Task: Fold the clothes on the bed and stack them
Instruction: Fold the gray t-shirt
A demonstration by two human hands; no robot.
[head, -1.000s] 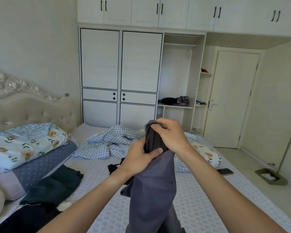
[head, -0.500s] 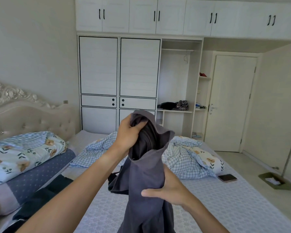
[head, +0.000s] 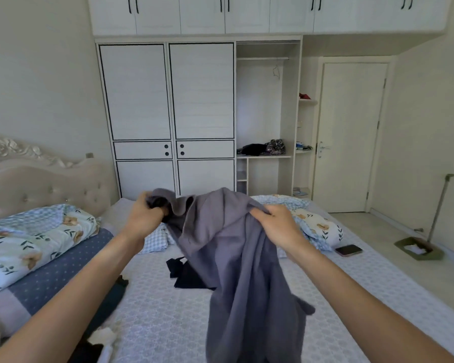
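Holding a grey garment (head: 236,258) up over the bed (head: 168,318), both hands are gripping its top edge. The left hand (head: 144,218) is clenching a bunched dark part of the fabric at the upper left; the right hand (head: 275,226) is pinching a fold at the upper right, fingers curled into the cloth. The rest of the garment is hanging down between the forearms, its lower part draping toward the mattress. A dark piece of clothing (head: 186,273) is lying flat on the bed just behind the hanging fabric. More dark clothes (head: 110,297) are sitting at the left edge of the bed, partly hidden by the left forearm. A checked and floral quilt (head: 312,226) is lying crumpled further back, a phone (head: 348,250) just beside it on the right. A floral pillow (head: 34,239) is resting by the headboard (head: 42,184). A white wardrobe (head: 168,113) is standing behind the bed, a dustpan (head: 418,248) on the floor to the right.
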